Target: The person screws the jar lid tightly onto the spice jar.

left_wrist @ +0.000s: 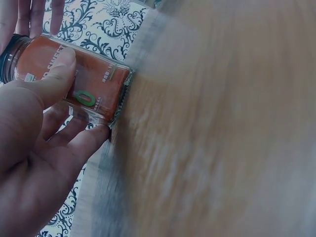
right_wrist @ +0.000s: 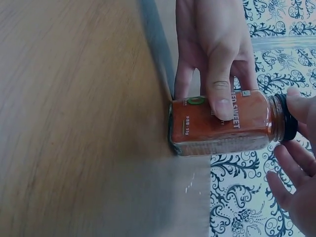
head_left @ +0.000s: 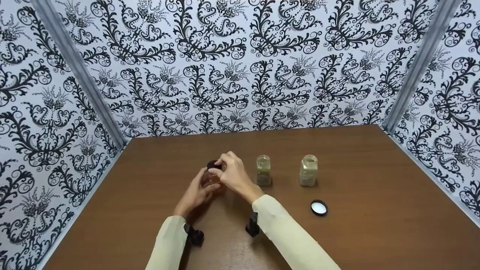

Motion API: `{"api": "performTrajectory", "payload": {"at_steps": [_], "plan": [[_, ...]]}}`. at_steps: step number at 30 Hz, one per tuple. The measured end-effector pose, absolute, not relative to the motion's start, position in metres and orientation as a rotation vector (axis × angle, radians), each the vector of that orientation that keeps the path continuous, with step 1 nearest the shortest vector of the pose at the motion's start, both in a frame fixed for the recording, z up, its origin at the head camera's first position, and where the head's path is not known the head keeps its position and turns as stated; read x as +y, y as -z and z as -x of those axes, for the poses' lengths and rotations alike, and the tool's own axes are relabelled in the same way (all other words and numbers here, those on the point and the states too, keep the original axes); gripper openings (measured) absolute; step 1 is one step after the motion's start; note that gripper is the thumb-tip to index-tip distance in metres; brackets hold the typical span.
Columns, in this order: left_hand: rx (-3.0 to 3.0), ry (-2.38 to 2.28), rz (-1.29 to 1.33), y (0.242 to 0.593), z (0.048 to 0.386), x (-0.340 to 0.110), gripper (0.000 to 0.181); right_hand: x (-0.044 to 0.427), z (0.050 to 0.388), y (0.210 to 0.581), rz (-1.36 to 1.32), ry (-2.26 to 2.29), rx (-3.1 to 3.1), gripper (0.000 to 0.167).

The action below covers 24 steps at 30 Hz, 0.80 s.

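A square glass spice jar (right_wrist: 207, 136) with orange-red powder and a printed label stands upright, its base at or just above the tabletop. My left hand (head_left: 197, 193) grips its body, with the thumb across the label in both wrist views. Its black lid (right_wrist: 289, 118) sits on the neck, pinched between the thumb and fingers of my right hand (head_left: 234, 174). To the right stand two uncapped glass jars: one with greenish powder (head_left: 263, 176), the other with paler powder (head_left: 308, 175). A loose black lid (head_left: 318, 208) lies with its white inner side up.
The brown wooden table (head_left: 356, 168) is bordered by walls (head_left: 232, 75) with a black-and-white scroll pattern. Both uncapped jars stand right of my right hand, and the loose lid lies nearer me, below the farther-right jar.
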State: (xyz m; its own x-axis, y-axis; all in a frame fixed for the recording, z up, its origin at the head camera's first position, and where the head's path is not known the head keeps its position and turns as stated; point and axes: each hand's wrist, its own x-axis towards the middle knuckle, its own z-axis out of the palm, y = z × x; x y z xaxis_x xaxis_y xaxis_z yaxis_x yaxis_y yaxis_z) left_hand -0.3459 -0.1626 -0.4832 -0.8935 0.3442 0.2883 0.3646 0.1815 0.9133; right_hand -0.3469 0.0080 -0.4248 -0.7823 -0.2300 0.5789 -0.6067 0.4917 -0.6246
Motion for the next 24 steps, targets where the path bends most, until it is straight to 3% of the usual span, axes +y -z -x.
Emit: {"api": "performTrajectory", "payload": {"at_steps": [7,13,24], "plan": [[-2.398,1.882,0.742,0.4858,0.3474,-0.1597,0.058,0.0099,0.3448,0.4266,-0.528,-1.434,-2.342,0.045],[-2.396,1.918,0.712,0.4860,0.3465,-0.1625,0.060,0.0102,0.3443,0.4233,-0.555,-1.650,-2.450,0.050],[-2.375,1.915,0.701,0.4844,0.3476,-0.1623,0.059,0.0053,0.3461,0.4264,-0.557,-1.601,-2.402,0.035]]}}
